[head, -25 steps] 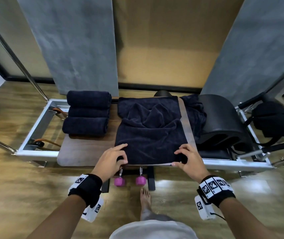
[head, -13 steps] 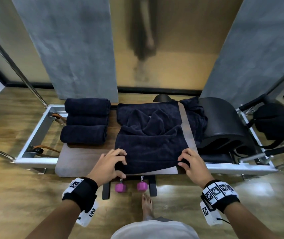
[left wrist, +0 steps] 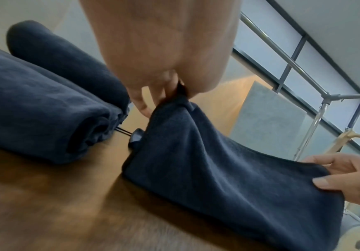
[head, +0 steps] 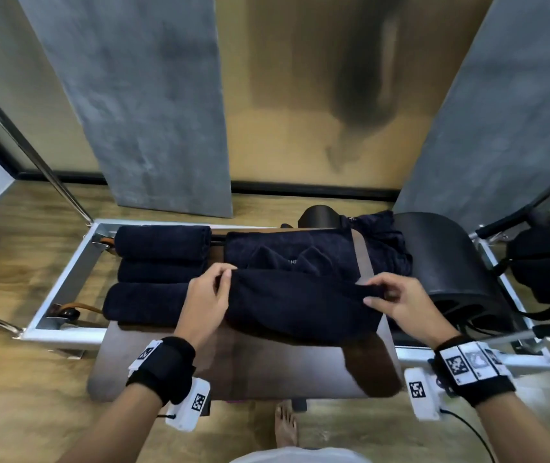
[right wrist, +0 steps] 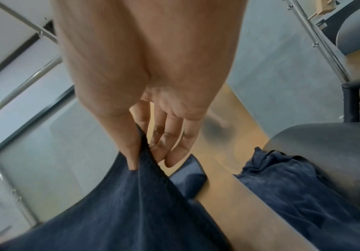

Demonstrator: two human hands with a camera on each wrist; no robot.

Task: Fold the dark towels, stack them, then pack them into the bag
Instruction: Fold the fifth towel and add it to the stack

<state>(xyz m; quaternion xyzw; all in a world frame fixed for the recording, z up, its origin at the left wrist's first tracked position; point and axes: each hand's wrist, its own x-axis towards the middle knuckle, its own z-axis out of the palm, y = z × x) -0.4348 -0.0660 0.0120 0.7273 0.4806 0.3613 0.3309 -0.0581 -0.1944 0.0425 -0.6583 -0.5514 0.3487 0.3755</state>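
Your left hand (head: 205, 300) and right hand (head: 400, 304) pinch the near corners of the towel (head: 300, 307) in the frame's middle, so a loose pinch could drop it crooked on the desk (head: 153, 365).

Both arms are bare; each wrist wears a black band (head: 163, 364) with white squares printed in black checks; a small white box (head: 189, 404) hangs under each band; a thin black cable (head: 467, 429) leaves the right box; one bare foot (head: 286, 427) shows; the top looks maybe grey.
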